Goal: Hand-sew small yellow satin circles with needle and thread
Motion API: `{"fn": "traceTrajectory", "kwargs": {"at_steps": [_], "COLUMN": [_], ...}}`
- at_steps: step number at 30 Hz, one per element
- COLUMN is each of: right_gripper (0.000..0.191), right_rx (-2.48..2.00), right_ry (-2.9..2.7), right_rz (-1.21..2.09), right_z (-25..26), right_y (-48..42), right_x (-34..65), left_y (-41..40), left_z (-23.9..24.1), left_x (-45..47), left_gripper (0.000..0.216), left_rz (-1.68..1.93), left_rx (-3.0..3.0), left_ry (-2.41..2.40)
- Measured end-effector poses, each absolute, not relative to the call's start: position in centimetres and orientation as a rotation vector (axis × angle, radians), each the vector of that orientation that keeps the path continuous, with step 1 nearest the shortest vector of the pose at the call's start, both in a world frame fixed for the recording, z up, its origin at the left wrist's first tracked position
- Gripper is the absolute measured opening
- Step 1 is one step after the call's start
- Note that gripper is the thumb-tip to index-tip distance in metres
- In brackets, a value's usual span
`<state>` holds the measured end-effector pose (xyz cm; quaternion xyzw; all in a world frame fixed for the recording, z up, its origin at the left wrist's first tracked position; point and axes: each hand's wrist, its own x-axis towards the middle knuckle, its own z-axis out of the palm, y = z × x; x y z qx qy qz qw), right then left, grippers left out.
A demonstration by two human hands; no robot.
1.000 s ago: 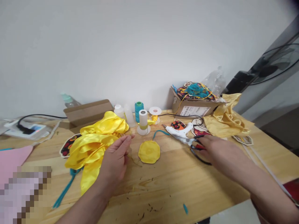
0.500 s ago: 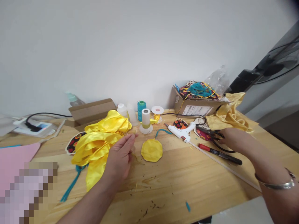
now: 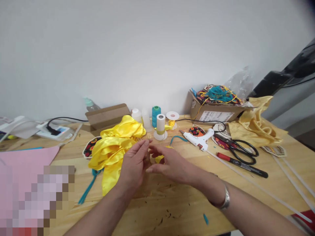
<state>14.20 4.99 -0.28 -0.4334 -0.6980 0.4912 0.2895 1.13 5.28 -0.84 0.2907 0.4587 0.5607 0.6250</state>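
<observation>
My left hand (image 3: 135,161) is closed in a pinch in front of the heap of yellow satin fabric (image 3: 123,131); whatever is between its fingertips is too small to make out. Close beside it, my right hand (image 3: 171,164) has its thumb and fingers apart, with nothing visible in it. Behind the right hand lies a round yellow fabric piece (image 3: 159,159), mostly hidden, with a teal cord (image 3: 177,137) running from it. Black-handled scissors (image 3: 242,150) lie on the table to the right.
Around the hands are a white glue gun (image 3: 198,139), a red-and-black marker (image 3: 242,165), a teal thread spool (image 3: 156,116) and a white spool (image 3: 160,126). A cardboard box (image 3: 197,111) of cords and patterned pieces stands at the back right. A power strip (image 3: 55,131) sits left.
My right hand has left the scissors on the table and moved left, up to my left hand. The left hand keeps its pinch. The view has shifted slightly.
</observation>
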Motion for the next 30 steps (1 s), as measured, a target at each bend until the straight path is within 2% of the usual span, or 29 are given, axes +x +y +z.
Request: {"fn": "traceTrajectory", "kwargs": {"at_steps": [6, 11, 15, 22, 30], "right_gripper": [0.022, 0.021, 0.016, 0.013, 0.015], "right_rx": [-1.081, -1.144, -1.277, -1.423, -1.396], "right_ry": [-1.814, -1.792, -1.861, -1.718, -1.73], "right_rz": [1.376, 1.422, 1.289, 1.451, 1.365], "right_z": [-1.5, -2.0, -1.9, 0.5, 1.8], "right_y": [4.7, 4.6, 4.9, 6.1, 7.2], "right_x": [13.9, 13.8, 14.3, 17.0, 19.4], "left_y": [5.2, 5.0, 4.9, 5.5, 5.7], "left_z": [-1.0, -1.1, -1.2, -1.3, -1.5], "left_x": [1.4, 1.3, 1.1, 0.8, 0.4], "left_gripper": [0.029, 0.024, 0.019, 0.012, 0.01], "left_rz": [1.307, 1.318, 1.338, 1.391, 1.403], "left_rx": [0.653, 0.698, 0.694, 0.719, 0.749], "left_ry": [1.046, 1.038, 0.965, 0.872, 0.842]}}
